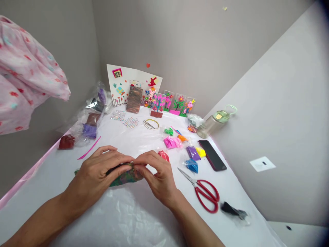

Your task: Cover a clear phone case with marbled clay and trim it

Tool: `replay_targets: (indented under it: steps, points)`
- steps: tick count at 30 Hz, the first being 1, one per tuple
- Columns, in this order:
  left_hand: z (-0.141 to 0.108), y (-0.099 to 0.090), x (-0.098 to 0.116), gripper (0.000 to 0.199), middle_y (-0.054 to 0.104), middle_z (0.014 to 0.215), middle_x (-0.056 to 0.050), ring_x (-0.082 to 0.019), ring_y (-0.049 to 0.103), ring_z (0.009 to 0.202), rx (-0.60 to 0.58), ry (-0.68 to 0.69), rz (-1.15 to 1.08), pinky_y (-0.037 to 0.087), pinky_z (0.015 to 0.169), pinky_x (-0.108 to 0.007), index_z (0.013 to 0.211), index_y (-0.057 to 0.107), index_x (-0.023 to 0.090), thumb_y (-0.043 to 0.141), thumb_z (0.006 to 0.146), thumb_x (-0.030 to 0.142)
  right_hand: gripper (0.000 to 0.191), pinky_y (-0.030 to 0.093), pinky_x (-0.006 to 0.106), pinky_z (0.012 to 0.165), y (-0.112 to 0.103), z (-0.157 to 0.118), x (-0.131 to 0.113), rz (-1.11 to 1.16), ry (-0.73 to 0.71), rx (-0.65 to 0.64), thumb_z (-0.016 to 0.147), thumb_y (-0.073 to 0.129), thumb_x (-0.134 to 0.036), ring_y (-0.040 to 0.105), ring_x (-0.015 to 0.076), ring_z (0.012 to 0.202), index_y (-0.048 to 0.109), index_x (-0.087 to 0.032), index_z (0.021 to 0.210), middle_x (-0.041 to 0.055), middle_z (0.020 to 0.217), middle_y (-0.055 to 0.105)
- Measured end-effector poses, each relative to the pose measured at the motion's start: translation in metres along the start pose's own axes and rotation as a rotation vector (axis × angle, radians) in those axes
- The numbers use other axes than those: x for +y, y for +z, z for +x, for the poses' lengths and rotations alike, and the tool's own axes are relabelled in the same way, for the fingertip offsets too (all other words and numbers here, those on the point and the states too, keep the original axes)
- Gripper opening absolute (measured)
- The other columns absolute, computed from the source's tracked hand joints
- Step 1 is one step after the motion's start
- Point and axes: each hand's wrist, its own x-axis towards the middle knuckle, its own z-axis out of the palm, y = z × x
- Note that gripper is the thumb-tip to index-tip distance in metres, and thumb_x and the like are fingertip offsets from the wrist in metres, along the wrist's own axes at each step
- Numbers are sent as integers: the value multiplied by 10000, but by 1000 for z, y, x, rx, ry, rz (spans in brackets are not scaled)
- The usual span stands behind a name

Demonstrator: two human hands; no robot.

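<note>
A flat piece (124,179) with a mottled green, brown and blue surface is held low over the white-covered table. My left hand (96,169) is closed on its upper edge, thumb and index finger pinched together. From the other side my right hand (156,175) pinches the same edge, so the fingertips of both hands nearly meet. Much of the piece lies hidden behind my fingers; what exactly it is, I cannot tell. Just beyond my right hand sits a small packet of red clay (163,156).
Red-handled scissors (205,195), a packet of black clay (232,211) and a phone (212,155) lie at right. Several coloured clay packets (173,142) surround a blue one (192,165). Behind stand a bottle (214,123) and decorated panels (180,103). Bagged clay (89,130) sits left.
</note>
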Motion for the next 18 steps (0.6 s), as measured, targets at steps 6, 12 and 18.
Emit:
replay_targets:
  steps: [6, 12, 18]
  points:
    - [-2, 2, 3, 266, 803, 896, 55, -189, 745, 849, 62, -45, 15, 457, 1076, -411, 1185, 673, 340, 625, 967, 485, 127, 570, 284, 754, 0, -1, 2, -9, 12, -13, 959, 664, -157, 679, 170, 860, 756, -230, 1006, 48, 919, 738]
    - [-2, 2, 4, 260, 799, 912, 59, -198, 756, 857, 32, -107, 4, 440, 1102, -408, 1129, 651, 346, 620, 953, 535, 179, 571, 275, 749, -1, -3, 3, -9, -18, -18, 967, 633, -123, 685, 164, 872, 763, -228, 1033, 60, 941, 729]
    - [0, 2, 5, 225, 792, 882, 69, -203, 751, 860, 71, -115, -1, 445, 1103, -403, 1089, 667, 359, 643, 937, 524, 144, 586, 291, 759, -1, 0, -1, 166, 213, 30, 901, 745, -268, 695, 169, 823, 746, -224, 1038, 44, 924, 754]
